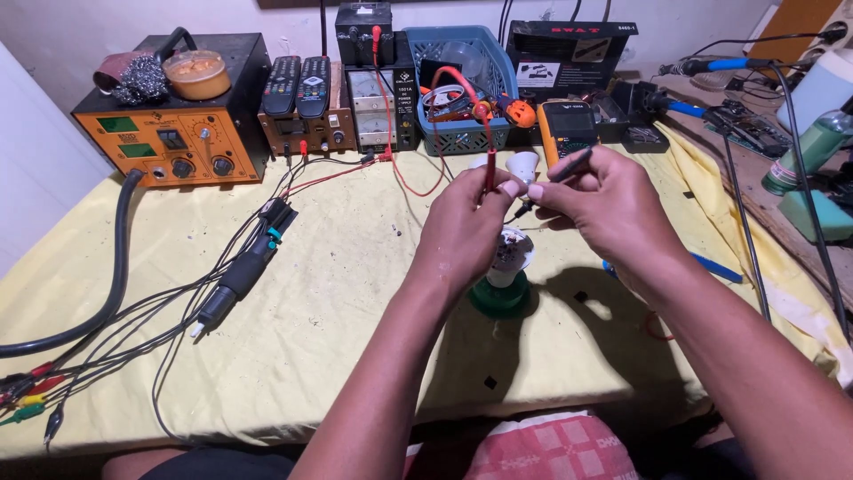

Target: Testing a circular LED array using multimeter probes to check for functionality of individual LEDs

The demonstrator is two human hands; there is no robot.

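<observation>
My left hand (466, 227) holds a red test probe (490, 169) upright, its red lead running back toward the basket. My right hand (609, 209) grips a black test probe (569, 166), tip pointing down and left. Both probe tips meet above an opened white bulb base (513, 253) that stands in a green holder (500, 298) on the yellow cloth. An orange multimeter (566, 127) lies just behind my hands. Two white bulb parts (522, 164) sit behind the probes.
An orange soldering station (178, 133), two remotes (298, 86), a bench power supply (378, 98) and a blue basket (462, 89) line the back. A black hose, cables and a black handpiece (244, 271) lie at the left. Clutter and bottles fill the right bench.
</observation>
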